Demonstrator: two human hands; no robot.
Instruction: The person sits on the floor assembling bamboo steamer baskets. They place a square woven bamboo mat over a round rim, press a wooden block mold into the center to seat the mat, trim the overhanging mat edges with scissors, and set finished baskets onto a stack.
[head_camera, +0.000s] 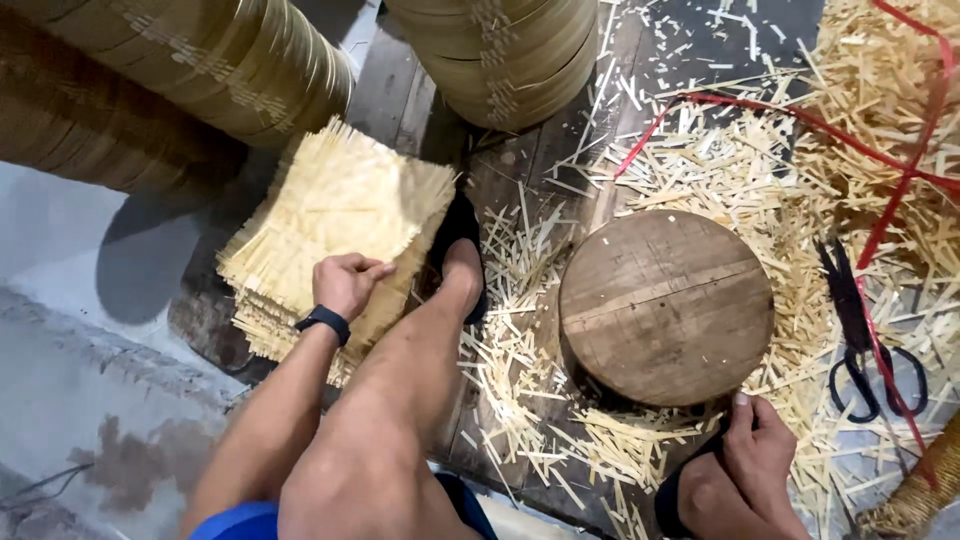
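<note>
Across the top of the frame I see the biggest things: stacks of bent bamboo hoops (200, 60) at the upper left and another stack (510, 55) at top centre, standing on the dark plank floor (400, 95). A wide litter of bamboo offcuts (740, 170) covers the right half of the floor, with a red strap (905, 180) running through it at the upper right.

Left of centre lies a pile of square woven bamboo mats (330, 200), their frayed edges splayed. My left hand (345, 283) rests on the pile's lower edge, fingers (372, 270) curled in and pinching the edge of the top mat; a black wristband (322, 321) sits on that wrist. My bare leg (400, 390) runs up the middle, the foot in a black sandal (462, 235) just beside the pile.

Right of centre stands a round wooden block (665, 305). My right hand (762, 450) sits at its lower right edge, near the bottom of the frame; the thumb touches the rim, fingers bent loosely, and I cannot tell whether they hold anything.

Black scissors (855, 340) lie among the offcuts at the right.
</note>
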